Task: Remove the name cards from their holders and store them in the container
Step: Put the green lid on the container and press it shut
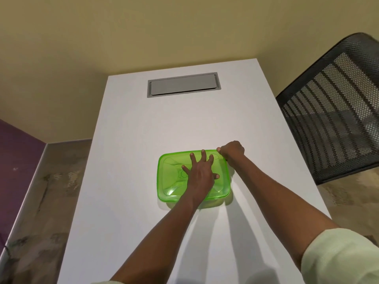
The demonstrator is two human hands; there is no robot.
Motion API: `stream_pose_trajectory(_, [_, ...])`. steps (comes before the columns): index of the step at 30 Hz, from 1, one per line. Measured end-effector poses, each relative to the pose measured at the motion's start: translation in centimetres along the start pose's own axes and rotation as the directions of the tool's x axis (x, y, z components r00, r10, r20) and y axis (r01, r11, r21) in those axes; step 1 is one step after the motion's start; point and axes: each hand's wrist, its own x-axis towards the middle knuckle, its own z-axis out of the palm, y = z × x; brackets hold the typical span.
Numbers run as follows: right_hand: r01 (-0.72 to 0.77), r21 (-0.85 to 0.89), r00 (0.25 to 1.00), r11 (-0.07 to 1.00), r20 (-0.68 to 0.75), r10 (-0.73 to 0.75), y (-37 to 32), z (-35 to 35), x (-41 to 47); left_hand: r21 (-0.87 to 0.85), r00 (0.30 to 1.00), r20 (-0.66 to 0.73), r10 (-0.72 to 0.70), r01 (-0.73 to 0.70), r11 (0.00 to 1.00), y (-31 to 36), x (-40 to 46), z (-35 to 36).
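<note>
Head view
Container [170, 177]: green, see-through, flat on the white table, in the middle, near the close end.
Lid: green too, on top of the container, covers all of it.
What is inside: too hard to see through the lid.
Left hand [200, 175]: flat on the lid, palm down, fingers straight and spread wide, presses on the middle and right part.
Left fingers [203, 155]: point to the far edge of the lid and almost reach it.
Right hand [232, 151]: curled at the far right corner of the container, holds that corner of the lid.
Right thumb [219, 149]: at the rim, right at the corner.
Arms: bare, come in from the bottom, pale sleeves pushed up near the elbows.
Table [143, 140]: white and long, runs away from the camera.
Gray flap [183, 85]: set into the table top at the far end, well apart from the container.
Chair [336, 111]: black mesh, just beside the right side of the table.
Floor [51, 181]: brown and patchy, to the left of the table.
Wall: pale yellow behind, purple at the far left.
</note>
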Motion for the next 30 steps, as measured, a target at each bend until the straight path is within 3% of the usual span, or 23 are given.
stream_pose_trajectory(4, [0.052, 0.106, 0.996, 0.993, -0.079, -0.044, 0.7, 0.3, -1.1, -0.015, 1.0, -0.004, 0.006, -0.006, 1.0, 0.1, -0.4, -0.4])
stream_pose_trajectory(7, [0.207, 0.125, 0.964, 0.97, -0.195, -0.181, 1.5, 1.0, -3.3, 0.044, 0.997, -0.076, 0.023, -0.02, 0.999, -0.8, -1.2, -0.3])
stream_pose_trajectory(10, [0.443, -0.062, 0.832, 0.894, -0.343, -0.436, 2.6, 2.5, -5.8, 0.083, 0.97, -0.229, 0.075, -0.057, 0.995, -3.3, -2.0, -0.2])
stream_pose_trajectory(13, [0.572, -0.247, 0.716, 0.782, -0.314, -0.623, 3.3, 4.4, -7.0, 0.116, 0.934, -0.341, 0.11, -0.075, 0.99, -6.5, -2.2, 0.0])
stream_pose_trajectory(20, [0.617, -0.434, 0.65, 0.657, -0.189, -0.736, 4.5, 7.4, -7.9, 0.167, 0.921, -0.368, 0.125, -0.067, 0.984, -10.3, -1.9, 0.6])
stream_pose_trajectory(30, [0.604, -0.484, 0.633, 0.633, -0.191, -0.75, 4.8, 8.0, -8.3, 0.158, 0.917, -0.381, 0.119, -0.062, 0.985, -10.9, -2.1, 1.9])
